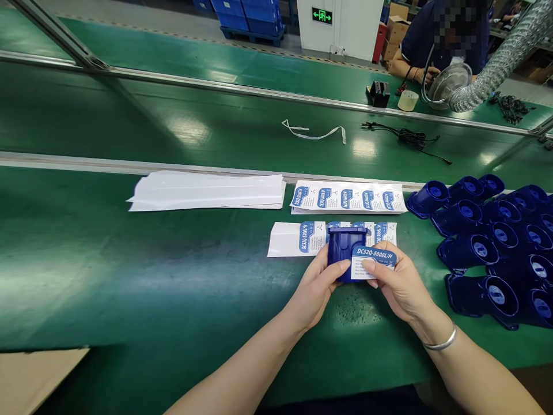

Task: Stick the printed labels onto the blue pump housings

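Observation:
My left hand point(314, 288) grips a dark blue plastic pump housing point(342, 245) from its left side, thumb on the front. My right hand point(400, 285) holds the housing's right side and presses a blue and white label point(374, 260) reading "DC52Q-5000L/H" onto its face with thumb and fingers. A silver bracelet point(441, 341) circles my right wrist. Just behind the housing lies a partly used label sheet point(298, 238), and behind that a fuller sheet of labels point(348, 197).
Several blue pump housings point(488, 242) are heaped at the right. A stack of white backing sheets point(207, 191) lies at the left. On the belt behind are a white strip point(313, 134) and black cable point(408, 138). A seated person point(444, 43) works beyond, beside a flexible duct point(496, 69).

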Tool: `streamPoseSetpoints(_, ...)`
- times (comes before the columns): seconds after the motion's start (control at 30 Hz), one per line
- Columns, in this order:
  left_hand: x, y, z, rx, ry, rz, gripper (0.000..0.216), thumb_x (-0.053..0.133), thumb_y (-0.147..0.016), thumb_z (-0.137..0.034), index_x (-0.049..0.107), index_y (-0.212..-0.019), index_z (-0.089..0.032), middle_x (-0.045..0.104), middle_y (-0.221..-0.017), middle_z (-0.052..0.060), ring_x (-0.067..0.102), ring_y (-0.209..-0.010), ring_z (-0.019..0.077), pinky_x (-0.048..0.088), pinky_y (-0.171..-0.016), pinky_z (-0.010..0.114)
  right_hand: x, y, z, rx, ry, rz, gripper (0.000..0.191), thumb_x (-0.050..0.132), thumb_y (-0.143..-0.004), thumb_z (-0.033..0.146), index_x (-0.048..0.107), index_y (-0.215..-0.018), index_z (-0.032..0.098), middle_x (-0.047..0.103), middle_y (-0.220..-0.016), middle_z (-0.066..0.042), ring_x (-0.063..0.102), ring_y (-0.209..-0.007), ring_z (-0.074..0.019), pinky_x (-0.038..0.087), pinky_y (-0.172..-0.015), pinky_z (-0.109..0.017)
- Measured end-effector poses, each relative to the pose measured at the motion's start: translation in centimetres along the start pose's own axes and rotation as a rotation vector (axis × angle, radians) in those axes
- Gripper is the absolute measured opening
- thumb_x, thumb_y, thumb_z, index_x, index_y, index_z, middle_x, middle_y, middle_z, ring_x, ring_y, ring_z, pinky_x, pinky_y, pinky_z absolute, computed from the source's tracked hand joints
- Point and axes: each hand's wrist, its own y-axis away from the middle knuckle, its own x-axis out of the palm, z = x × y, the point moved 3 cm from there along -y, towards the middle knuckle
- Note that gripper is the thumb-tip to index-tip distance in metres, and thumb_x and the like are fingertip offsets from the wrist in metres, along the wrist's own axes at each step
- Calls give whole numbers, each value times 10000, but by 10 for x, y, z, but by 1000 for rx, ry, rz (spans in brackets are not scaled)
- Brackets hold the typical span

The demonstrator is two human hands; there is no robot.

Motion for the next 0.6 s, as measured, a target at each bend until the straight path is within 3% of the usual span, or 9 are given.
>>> streamPoseSetpoints(0.6, 2, -2, -1, 37, -29, 26, 655, 823, -773, -297, 530, -1348, -185, 633, -1365, 115, 553, -1288, 339, 442, -1065, 443, 0, 2, 0, 6, 30, -30, 294, 882, -753, 256, 596, -773, 194, 580, -657, 44, 471, -574, -79, 402, -538, -200)
